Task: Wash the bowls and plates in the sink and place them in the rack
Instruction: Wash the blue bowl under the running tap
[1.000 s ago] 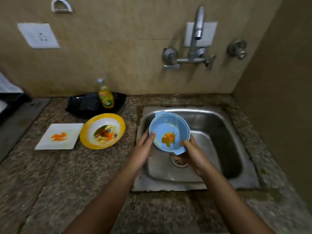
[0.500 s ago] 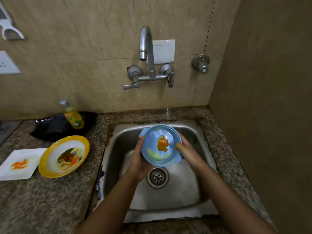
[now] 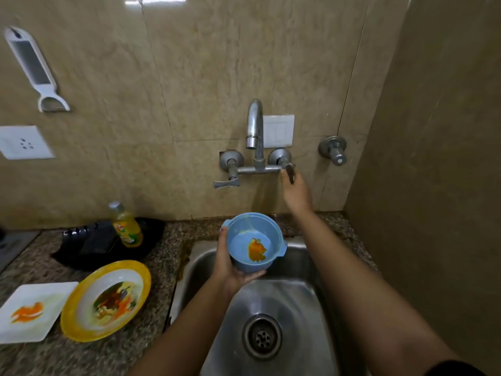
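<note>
The left hand (image 3: 229, 264) curls its fingers round a stained blue bowl (image 3: 244, 234) over the sink (image 3: 295, 297). The right hand (image 3: 296, 191) pinches the tap handle (image 3: 290, 170) at one o'clock. A yellow plate (image 3: 81, 318) lies at eight.

Glossy beige tiled wall (image 3: 217, 63) behind, catching a bright glare (image 3: 154, 0) up top. Speckled granite counter (image 3: 81, 359) below, white socket (image 3: 23, 142) at left.

No text can be read. The yellow dish-soap bottle (image 3: 127, 226), standing left of centre in the frame, carries a label (image 3: 123, 229) with a small red logo on green and yellow, but its lettering is too blurred to make out.
</note>
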